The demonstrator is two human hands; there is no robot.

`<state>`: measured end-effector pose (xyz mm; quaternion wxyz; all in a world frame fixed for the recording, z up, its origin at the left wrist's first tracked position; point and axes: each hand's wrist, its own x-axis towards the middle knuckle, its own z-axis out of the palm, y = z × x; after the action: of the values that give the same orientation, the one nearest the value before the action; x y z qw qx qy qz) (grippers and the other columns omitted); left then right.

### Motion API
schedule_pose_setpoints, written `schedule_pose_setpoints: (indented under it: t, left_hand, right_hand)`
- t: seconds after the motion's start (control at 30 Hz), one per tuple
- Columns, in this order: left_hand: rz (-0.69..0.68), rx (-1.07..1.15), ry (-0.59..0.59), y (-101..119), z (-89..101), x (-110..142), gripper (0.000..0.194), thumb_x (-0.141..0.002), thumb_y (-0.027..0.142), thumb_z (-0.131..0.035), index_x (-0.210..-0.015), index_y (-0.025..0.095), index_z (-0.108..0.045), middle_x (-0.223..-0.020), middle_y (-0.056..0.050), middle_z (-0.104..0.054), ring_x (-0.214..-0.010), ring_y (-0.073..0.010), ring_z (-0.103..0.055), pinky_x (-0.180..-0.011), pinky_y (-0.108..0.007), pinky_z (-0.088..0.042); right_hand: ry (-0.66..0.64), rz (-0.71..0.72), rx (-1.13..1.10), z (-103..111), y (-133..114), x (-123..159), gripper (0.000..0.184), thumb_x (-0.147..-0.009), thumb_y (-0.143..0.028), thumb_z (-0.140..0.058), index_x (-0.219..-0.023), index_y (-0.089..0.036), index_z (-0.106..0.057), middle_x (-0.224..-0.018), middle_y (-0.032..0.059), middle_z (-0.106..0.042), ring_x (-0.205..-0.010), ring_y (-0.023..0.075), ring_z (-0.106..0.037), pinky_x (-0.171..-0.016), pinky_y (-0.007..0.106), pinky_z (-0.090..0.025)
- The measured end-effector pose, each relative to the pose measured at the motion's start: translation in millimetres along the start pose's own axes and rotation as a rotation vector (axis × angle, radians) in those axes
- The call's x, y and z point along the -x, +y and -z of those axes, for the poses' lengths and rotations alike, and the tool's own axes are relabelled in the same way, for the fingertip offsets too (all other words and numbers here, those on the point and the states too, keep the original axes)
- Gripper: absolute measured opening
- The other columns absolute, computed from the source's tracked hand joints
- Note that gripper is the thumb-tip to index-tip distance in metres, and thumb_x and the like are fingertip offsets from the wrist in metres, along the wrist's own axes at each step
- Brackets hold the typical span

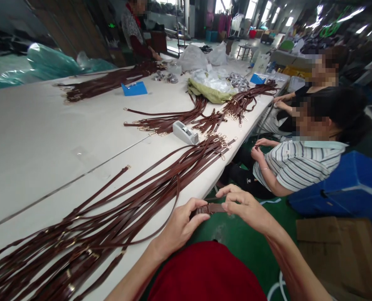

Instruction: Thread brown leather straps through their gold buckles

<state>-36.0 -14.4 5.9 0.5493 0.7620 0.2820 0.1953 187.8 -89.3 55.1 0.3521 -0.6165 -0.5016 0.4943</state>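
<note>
Strap end (pixel 211 208) pinched between 2 hands.
Left hand (pixel 181 225) and right hand (pixel 244 207) each closed fingertips on it, off the table (pixel 32 138) edge.

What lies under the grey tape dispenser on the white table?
The grey tape dispenser rests on brown leather straps spread over the white table; what lies directly beneath it is covered.

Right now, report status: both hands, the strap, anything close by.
Left hand and right hand both pinching one short brown leather strap end, off the table edge. Long brown strap bundle lies on white table alongside. Grey tape dispenser beyond.
</note>
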Motion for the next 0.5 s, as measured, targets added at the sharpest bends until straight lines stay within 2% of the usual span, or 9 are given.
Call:
schedule_pose_setpoints:
  t: [0.13,0.23,0.4,0.5]
  left_hand:
    - [-0.010,0.010,-0.018,-2,2.7,-2,0.026,-0.098,0.039,-0.059,-0.115,0.019,-0.062,-0.100,-0.001,-0.072,-0.086,-0.0145,-0.064,-0.081,-0.025,-0.046]
    - [-0.001,0.011,-0.037,-3,2.5,-5,0.026,-0.097,0.039,-0.060,-0.114,0.020,-0.062,-0.099,-0.001,-0.072,-0.084,-0.0140,-0.062,-0.080,-0.025,-0.045]
    - [0.005,0.050,-0.152,1,-4.9,-12,0.021,-0.096,0.038,-0.060,-0.105,0.019,-0.064,-0.092,0.000,-0.070,-0.082,-0.0146,-0.060,-0.078,-0.024,-0.045]
    - [0.061,0.077,-0.201,2,-9.0,-9,0.023,-0.096,0.042,-0.058,-0.103,0.021,-0.065,-0.089,0.000,-0.069,-0.080,-0.0154,-0.060,-0.076,-0.024,-0.046]
  right_hand:
    - [-0.049,0.003,-0.011,4,1,-1,0.031,-0.084,-0.039,-0.059,-0.060,-0.019,-0.061,-0.116,0.0074,-0.063,-0.109,0.0256,-0.057,-0.092,0.041,-0.038]
    - [-0.095,0.001,-0.010,3,1,-2,0.031,-0.085,-0.040,-0.059,-0.062,-0.019,-0.061,-0.114,0.0071,-0.063,-0.104,0.0234,-0.056,-0.089,0.038,-0.039]
    - [-0.077,0.087,-0.014,-19,3,-5,0.028,-0.087,-0.037,-0.059,-0.065,-0.019,-0.061,-0.099,0.0042,-0.061,-0.096,0.0195,-0.054,-0.090,0.035,-0.039]
    - [-0.021,0.054,-0.097,-29,12,-1,0.030,-0.084,-0.038,-0.065,-0.062,-0.018,-0.061,-0.096,0.0039,-0.061,-0.095,0.0186,-0.056,-0.086,0.033,-0.041]
